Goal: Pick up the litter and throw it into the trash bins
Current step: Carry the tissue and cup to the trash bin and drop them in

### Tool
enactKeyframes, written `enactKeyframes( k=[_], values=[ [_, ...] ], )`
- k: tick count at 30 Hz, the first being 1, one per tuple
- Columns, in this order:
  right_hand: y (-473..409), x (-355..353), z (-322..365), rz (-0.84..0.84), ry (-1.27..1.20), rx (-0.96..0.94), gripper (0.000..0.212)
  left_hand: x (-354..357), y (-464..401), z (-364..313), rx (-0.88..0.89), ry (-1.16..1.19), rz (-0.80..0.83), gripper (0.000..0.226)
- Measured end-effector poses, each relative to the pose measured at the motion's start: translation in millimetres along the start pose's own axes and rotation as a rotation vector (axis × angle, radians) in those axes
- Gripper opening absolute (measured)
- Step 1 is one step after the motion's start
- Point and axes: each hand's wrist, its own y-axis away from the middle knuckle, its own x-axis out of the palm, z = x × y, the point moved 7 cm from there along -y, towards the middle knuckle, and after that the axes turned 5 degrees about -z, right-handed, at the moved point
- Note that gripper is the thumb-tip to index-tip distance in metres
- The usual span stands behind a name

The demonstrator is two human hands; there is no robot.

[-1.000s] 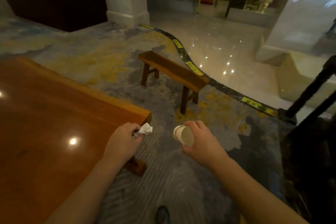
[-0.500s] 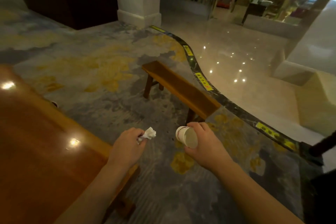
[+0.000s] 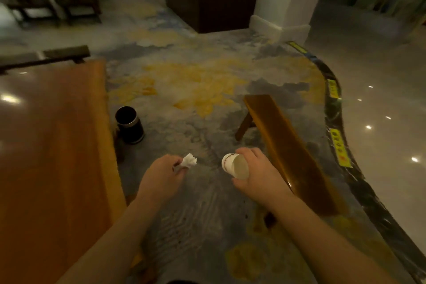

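Head view looks down on two bare forearms stretched out over a grey and yellow patterned carpet (image 3: 198, 80). The left hand (image 3: 161, 177) has its grip closed tight, pinching a crumpled white tissue (image 3: 189, 161) between thumb and fingertips so the wad sticks out past the knuckles. The right hand (image 3: 260, 175) has its grip curled around a white paper cup (image 3: 235, 166), which lies tilted on its side with the open mouth facing the camera; fingers wrap over the top, thumb underneath. A dark cylindrical trash bin (image 3: 129, 125) stands upright on the carpet, ahead and to the left of the left hand, just beside the edge of a broad glossy wooden bench (image 3: 53, 145). A narrow wooden stool (image 3: 288, 152) runs diagonally just right of the cup hand
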Motion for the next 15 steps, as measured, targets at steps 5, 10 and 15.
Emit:
enactKeyframes(
  k=[5,10,15],
  values=[
    [-78.7,11.5,8.9,0.133,0.025,-0.181,0.067,-9.4,-31.2,11.6,-0.135,-0.028,-0.128,0.01],
    [-155.2,42.7,30.0,0.217,0.014,-0.276,0.069,-21.2,-72.2,52.1,-0.271,-0.083,-0.205,0.011],
    [-250.3,73.8,56.3,0.255,0.035,-0.368,0.068,-19.3,-143.5,109.2,-0.394,-0.041,-0.302,0.014]
  ],
)
